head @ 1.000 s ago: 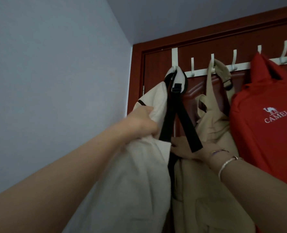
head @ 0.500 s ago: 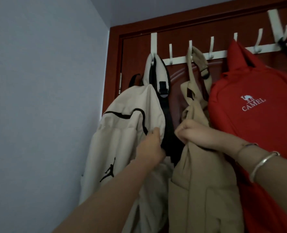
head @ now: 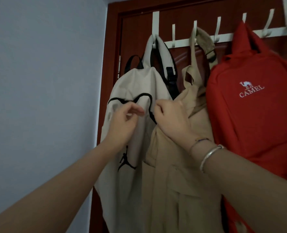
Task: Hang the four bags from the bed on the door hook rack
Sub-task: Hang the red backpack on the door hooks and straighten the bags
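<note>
Both arms reach up and forward from the bottom corners toward the bags on the door. The left hand (head: 122, 121) is raised in front of the cream backpack (head: 131, 132), palm turned inward, its fingers loosely curled and gripping nothing; whether the fingertips brush the fabric cannot be told. The right hand (head: 171, 118) is curled, knuckles toward the camera, at the seam where the cream backpack meets the tan bag (head: 181, 165); its fingers are tucked out of sight, so whether it grips cloth or simply presses there cannot be told. A silver bangle (head: 210, 155) and a thin bracelet circle the right wrist.

The reddish-brown door (head: 136, 39) fills the upper right, with a pale blue-grey wall (head: 43, 81) to its left. Across the door runs the white hook rack (head: 223, 37). The cream backpack hangs by a shoulder strap from the leftmost hook, the tan bag from a hook further right, overlapping the backpack's right edge. The red backpack (head: 257, 106), printed CAMEL, hangs to the right of that, touching the tan bag. At the far right edge a dark item on the rack is barely visible.
</note>
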Demonstrator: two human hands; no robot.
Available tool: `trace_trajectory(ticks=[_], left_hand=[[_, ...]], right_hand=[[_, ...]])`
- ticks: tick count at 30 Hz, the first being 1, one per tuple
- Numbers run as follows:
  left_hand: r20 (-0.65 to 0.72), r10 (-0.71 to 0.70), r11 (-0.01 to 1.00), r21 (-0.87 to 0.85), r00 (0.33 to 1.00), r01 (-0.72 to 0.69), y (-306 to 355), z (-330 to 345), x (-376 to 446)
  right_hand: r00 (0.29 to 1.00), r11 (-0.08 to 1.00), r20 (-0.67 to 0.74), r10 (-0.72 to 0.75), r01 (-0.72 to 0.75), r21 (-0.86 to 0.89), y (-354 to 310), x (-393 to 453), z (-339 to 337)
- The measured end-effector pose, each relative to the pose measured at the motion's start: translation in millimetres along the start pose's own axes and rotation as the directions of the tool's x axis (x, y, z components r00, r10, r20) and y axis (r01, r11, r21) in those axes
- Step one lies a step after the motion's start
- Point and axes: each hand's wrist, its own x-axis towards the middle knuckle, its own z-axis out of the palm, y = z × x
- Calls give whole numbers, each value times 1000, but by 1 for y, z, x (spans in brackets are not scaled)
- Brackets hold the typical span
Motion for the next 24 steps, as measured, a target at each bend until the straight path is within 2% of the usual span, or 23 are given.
trace_trajectory(ticks=[2,4,6,8,11,13,15,19,24], left_hand=[[207,-138,987,-49,969,151,-11,1,-5],[384,-257,947,-84,887,310,-19,4,-14],[480,-307,893,-154,822,423,-26,7,-23],[504,-331,891,-110,797,440,-29,12,-29],[417,-351,893,-121,838,434,-31,19,-26],[303,-363,890,-166,881,424,-32,24,-22],[186,-372,907,-137,910,398,-34,28,-22],[86,-382,918,-85,920,388,-31,32,-37],[30,-404,913,66,914,402,0,26,-63]], right_hand=[[999,988,-20,-38,34,-152,-2,-3,16],[1000,979,-4,-31,29,-200,3,-9,28],[1000,990,-8,-6,5,-142,10,-13,34],[1000,1000,-28,4,-4,-30,13,-18,33],[999,998,-34,4,-2,69,11,-25,21],[1000,1000,-22,-6,6,1,13,-31,8],[999,996,32,-11,13,-83,21,-44,-6],[969,990,245,34,1,-139,33,-80,-37],[942,995,324,87,-67,-72,31,-119,-85]])
